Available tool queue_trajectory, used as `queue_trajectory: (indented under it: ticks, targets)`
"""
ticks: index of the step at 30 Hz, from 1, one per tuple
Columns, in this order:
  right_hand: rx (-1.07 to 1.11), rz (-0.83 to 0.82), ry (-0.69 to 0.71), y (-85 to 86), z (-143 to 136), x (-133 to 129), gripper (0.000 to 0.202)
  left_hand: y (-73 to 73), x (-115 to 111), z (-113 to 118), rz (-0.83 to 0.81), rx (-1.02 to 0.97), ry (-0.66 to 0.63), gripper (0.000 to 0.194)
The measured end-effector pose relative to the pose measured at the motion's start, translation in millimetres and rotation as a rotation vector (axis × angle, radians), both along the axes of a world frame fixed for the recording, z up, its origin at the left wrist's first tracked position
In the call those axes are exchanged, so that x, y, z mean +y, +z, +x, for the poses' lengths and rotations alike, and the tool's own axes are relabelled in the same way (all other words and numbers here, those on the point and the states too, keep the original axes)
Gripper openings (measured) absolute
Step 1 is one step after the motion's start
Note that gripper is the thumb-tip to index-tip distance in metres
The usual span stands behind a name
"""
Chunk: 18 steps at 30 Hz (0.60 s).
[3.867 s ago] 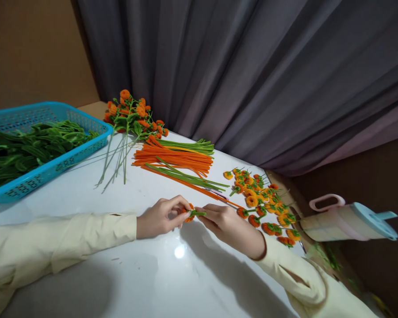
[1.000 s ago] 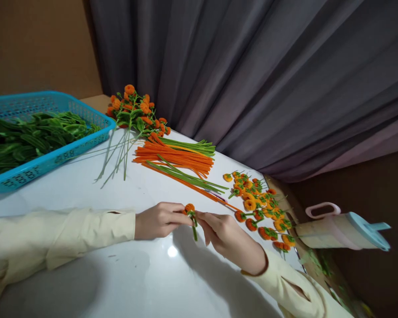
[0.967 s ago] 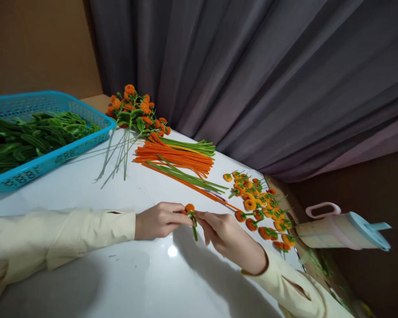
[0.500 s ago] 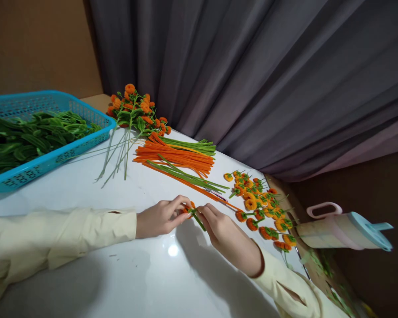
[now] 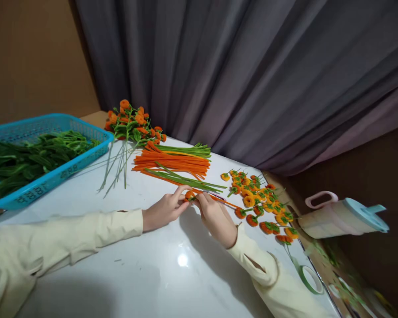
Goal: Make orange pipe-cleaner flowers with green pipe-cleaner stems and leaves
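Observation:
Between my two hands, over the white table, is a small orange pipe-cleaner flower (image 5: 190,195) with green at its base. My left hand (image 5: 166,209) pinches the flower from the left with thumb and forefinger. From the right, my right hand (image 5: 215,217) is closed at its green base; the fingertips hide what exactly they grip. Just beyond lie green pipe cleaners (image 5: 192,181) and a bundle of orange pipe cleaners (image 5: 172,162). Right of my right hand are several finished-looking orange and yellow flower heads (image 5: 248,201) with green backs.
A blue basket (image 5: 49,190) of green leaves stands at the left. Long-stemmed orange flowers (image 5: 124,121) lie at the back. Green tape (image 5: 311,279) sits at the right edge, near a lidded cup (image 5: 343,218). A grey curtain (image 5: 199,66) hangs behind the table.
Both hands and the flower have moved slightly up in view, closer to the pipe cleaners. The green strip that stuck out below the flower no longer shows. The view has shifted, revealing the tape roll.

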State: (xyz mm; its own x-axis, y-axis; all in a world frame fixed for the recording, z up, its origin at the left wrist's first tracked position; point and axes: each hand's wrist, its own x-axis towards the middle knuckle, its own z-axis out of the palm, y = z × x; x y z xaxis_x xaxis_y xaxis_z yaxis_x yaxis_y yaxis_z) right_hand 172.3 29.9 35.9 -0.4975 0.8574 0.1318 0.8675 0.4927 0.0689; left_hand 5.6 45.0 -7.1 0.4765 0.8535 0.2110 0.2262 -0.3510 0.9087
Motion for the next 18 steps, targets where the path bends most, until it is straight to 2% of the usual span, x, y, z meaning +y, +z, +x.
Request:
queue_trajectory:
  ticks: [2,4,7,10,15,18]
  targets:
    - [0.094,0.157,0.004,-14.9,7.3,6.6,0.013,0.5,9.2,8.7,-0.101,-0.074,0.042,0.042]
    - [0.201,0.342,0.054,-29.2,17.1,13.2,0.018,0.2,19.3,16.5,-0.204,-0.199,0.023,0.046]
    - [0.297,0.534,0.214,-44.2,32.6,20.5,0.019,0.7,33.8,20.9,-0.457,-0.377,-0.177,0.044]
    - [0.324,0.561,0.29,-51.1,42.7,22.8,0.021,4.1,43.3,16.8,-0.655,-0.426,-0.29,0.042]
    - [0.449,0.48,0.301,-52.8,44.9,19.6,0.022,9.1,46.6,10.2,-0.668,-0.314,-0.331,0.037]
    - [0.516,0.4,0.289,-51.2,42.4,16.2,0.02,9.1,44.0,10.5,-0.685,-0.311,-0.315,0.038]
